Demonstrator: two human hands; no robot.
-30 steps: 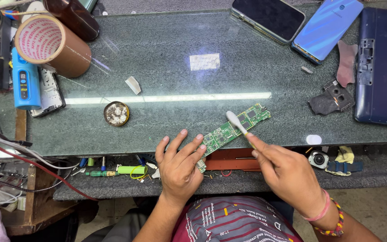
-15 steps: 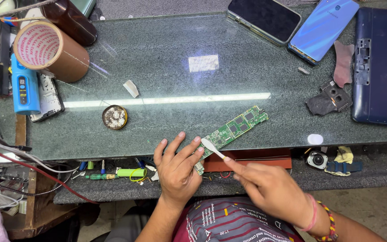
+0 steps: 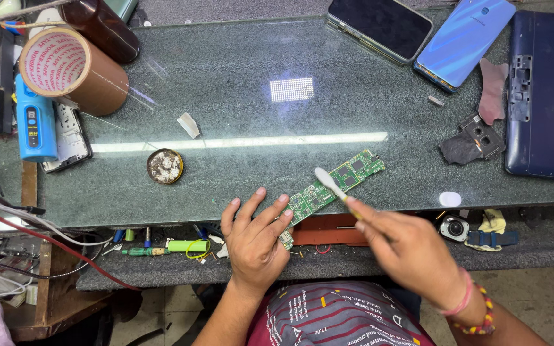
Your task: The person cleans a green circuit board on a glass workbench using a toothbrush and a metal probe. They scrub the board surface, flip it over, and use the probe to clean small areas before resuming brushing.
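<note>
While the left hand (image 3: pixel 254 240) is lying flat with its fingers spread, pressing down the near end of the green circuit board (image 3: pixel 331 186), the right hand (image 3: pixel 411 250) is working a small brush (image 3: pixel 329 184) over the board's middle. In the head view now, the right hand's fingers are pinched closed around the brush handle, and the pale bristle head is sitting on the board about halfway along its length. The board itself is lying slantwise at the front edge of the glass-topped bench (image 3: pixel 238 128), its near end under the left fingertips and its far end pointing up and to the right.

Set against the head view a second ago, the brush head is sitting in a different place: then it was resting near the far end of the board, half a second ago it was down by the left fingertips, and now it is back around the middle. The board and the left hand are keeping almost the same place throughout. That is reading as back-and-forth scrubbing strokes along the board, so the cleaning appears to be under way rather than finished.

Around the hands, a small round tin (image 3: pixel 165 166) is sitting to the left, a roll of brown tape (image 3: pixel 72 70) is lying further back, and two phones (image 3: pixel 418 35) are lying near the far edge.
</note>
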